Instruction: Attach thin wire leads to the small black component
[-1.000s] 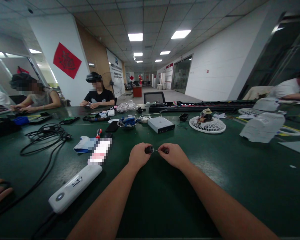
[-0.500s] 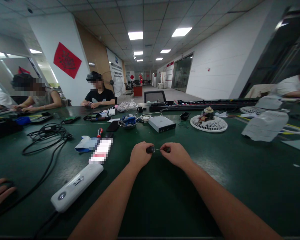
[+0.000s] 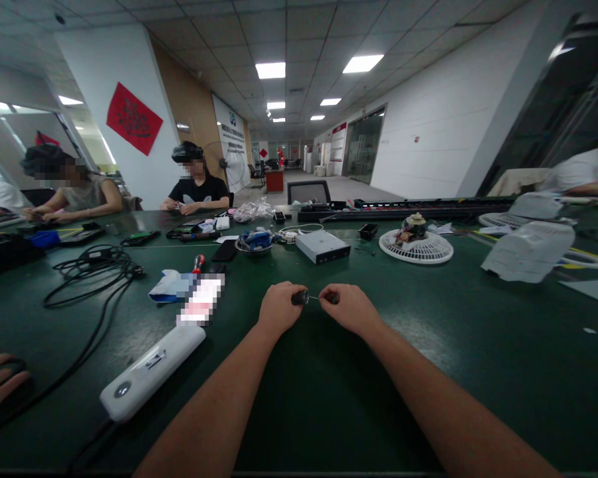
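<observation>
Right now the left hand (image 3: 280, 308) grips a dark cylinder (image 3: 299, 297) at its three o'clock, while the right hand (image 3: 349, 307) pinches a thin rod (image 3: 314, 298) lying nine-to-three, pointing at the cylinder's near end.

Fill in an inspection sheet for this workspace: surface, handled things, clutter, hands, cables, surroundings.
Surface: green table, glossy.
Handled things: dark cylinder and thin rod; whether they touch is unclear.
Clutter: silver box, white fan grille, white device.
Hands: left hand grips the cylinder; right hand pinches the rod.
Cables: black cable, loosely coiled at left.
Surroundings: seated people; another person's hand at the left edge; red poster.
</observation>
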The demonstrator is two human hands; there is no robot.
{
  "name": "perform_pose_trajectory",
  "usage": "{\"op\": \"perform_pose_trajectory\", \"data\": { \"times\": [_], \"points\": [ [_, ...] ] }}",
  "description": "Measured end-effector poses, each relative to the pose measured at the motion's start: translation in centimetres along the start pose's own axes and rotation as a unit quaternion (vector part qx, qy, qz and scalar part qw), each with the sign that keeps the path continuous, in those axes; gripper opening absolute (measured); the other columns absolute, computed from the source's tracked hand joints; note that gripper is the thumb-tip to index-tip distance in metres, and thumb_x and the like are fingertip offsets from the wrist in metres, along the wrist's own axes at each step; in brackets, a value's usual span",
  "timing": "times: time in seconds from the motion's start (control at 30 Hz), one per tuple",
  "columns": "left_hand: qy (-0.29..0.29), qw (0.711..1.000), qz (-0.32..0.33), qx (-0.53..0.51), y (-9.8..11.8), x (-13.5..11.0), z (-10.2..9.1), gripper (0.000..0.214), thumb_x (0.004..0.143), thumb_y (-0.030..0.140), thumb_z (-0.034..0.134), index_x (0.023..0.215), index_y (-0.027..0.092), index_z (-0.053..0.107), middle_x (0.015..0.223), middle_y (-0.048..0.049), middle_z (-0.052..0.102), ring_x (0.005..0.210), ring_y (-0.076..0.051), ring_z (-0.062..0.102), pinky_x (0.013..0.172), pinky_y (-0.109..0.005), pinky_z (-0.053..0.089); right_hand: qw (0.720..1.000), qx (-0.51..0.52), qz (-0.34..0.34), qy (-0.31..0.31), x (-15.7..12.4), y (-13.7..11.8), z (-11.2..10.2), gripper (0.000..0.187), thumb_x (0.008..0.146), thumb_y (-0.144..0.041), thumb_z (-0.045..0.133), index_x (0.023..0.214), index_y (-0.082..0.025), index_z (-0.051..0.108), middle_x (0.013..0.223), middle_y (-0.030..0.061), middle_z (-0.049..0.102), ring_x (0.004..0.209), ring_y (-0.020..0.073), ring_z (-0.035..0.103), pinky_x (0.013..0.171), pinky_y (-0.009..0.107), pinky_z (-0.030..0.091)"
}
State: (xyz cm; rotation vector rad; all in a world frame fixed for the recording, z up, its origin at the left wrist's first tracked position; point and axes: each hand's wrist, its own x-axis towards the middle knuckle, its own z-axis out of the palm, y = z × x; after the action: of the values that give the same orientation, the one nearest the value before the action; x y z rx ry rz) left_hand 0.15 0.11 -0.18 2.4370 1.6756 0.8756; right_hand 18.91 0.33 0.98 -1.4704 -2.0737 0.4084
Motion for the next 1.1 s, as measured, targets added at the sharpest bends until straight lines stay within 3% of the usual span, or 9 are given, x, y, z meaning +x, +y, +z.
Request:
{"op": "perform_pose_trajectory", "data": {
  "times": [0.27, 0.43, 0.57, 0.67, 0.87, 1.0, 1.1],
  "points": [
    [0.008, 1.0, -0.004, -0.013, -0.1, 0.0, -0.1, 0.031, 0.077, 0.016, 0.062, 0.105, 0.025, 0.072, 0.096, -0.0023, 0.069, 0.091, -0.017, 0.062, 0.084, -0.028, 0.047, 0.999, 0.022, -0.038, -0.024, -0.3, -0.5, -0.2, 0.016, 0.075, -0.027, 0.059, 0.08, -0.022, 0.074, 0.078, 0.0016, 0.072, 0.07, 0.0154, 0.063, 0.064, 0.025, 0.043],
    [0.026, 0.999, -0.014, -0.026, -0.4, 0.0, 0.0, 0.031, 0.077, 0.015, 0.063, 0.106, 0.025, 0.071, 0.098, -0.0021, 0.07, 0.091, -0.016, 0.062, 0.085, -0.027, 0.046, 0.997, 0.076, -0.015, -0.02, -0.2, -0.5, 0.1, 0.017, 0.075, -0.027, 0.059, 0.079, -0.019, 0.074, 0.073, 0.0016, 0.071, 0.064, 0.0143, 0.061, 0.062, 0.025, 0.043],
    [-0.007, 0.999, -0.029, -0.013, -0.1, 0.0, -0.2, 0.031, 0.078, 0.017, 0.063, 0.107, 0.025, 0.071, 0.099, -0.0024, 0.07, 0.092, -0.016, 0.062, 0.085, -0.027, 0.046, 0.995, 0.101, 0.004, -0.02, 0.0, -0.2, 0.4, 0.018, 0.077, -0.028, 0.058, 0.08, -0.019, 0.073, 0.074, 0.002, 0.071, 0.066, 0.0149, 0.062, 0.062, 0.025, 0.044],
    [-0.037, 0.999, -0.031, 0.008, 0.5, 0.0, -0.5, 0.029, 0.08, 0.021, 0.062, 0.107, 0.027, 0.071, 0.098, -0.0023, 0.07, 0.091, -0.017, 0.062, 0.086, -0.029, 0.045, 0.995, 0.094, 0.013, -0.011, 0.2, 0.1, 0.4, 0.019, 0.078, -0.029, 0.057, 0.082, -0.019, 0.073, 0.076, 0.0021, 0.072, 0.067, 0.0149, 0.062, 0.063, 0.025, 0.044],
    [-0.036, 0.999, -0.022, 0.027, 0.9, -0.1, -0.9, 0.029, 0.082, 0.021, 0.059, 0.107, 0.028, 0.071, 0.095, -0.0024, 0.069, 0.09, -0.018, 0.062, 0.085, -0.031, 0.044, 1.0, 0.023, 0.003, -0.021, -0.1, 0.1, 0.0, 0.018, 0.076, -0.029, 0.059, 0.08, -0.021, 0.074, 0.078, 0.0025, 0.072, 0.069, 0.0158, 0.063, 0.063, 0.026, 0.043],
    [-0.022, 0.999, -0.025, 0.029, 0.8, -0.1, -1.0, 0.032, 0.079, 0.019, 0.061, 0.108, 0.027, 0.071, 0.099, -0.0026, 0.069, 0.091, -0.019, 0.062, 0.085, -0.031, 0.044, 0.997, 0.064, -0.031, -0.035, -0.2, -0.4, -0.2, 0.02, 0.078, -0.029, 0.056, 0.081, -0.019, 0.074, 0.076, 0.0027, 0.071, 0.067, 0.0152, 0.062, 0.063, 0.026, 0.044],
    [-0.01, 0.999, -0.023, 0.037, 0.8, 0.0, -0.9, 0.032, 0.08, 0.019, 0.06, 0.11, 0.027, 0.07, 0.1, -0.0029, 0.069, 0.093, -0.018, 0.062, 0.087, -0.031, 0.043, 0.997, 0.076, -0.013, -0.013, 0.0, -0.3, -0.1, 0.021, 0.08, -0.029, 0.055, 0.084, -0.019, 0.073, 0.078, 0.003, 0.072, 0.069, 0.0153, 0.062, 0.064, 0.026, 0.044]
  ]
}}
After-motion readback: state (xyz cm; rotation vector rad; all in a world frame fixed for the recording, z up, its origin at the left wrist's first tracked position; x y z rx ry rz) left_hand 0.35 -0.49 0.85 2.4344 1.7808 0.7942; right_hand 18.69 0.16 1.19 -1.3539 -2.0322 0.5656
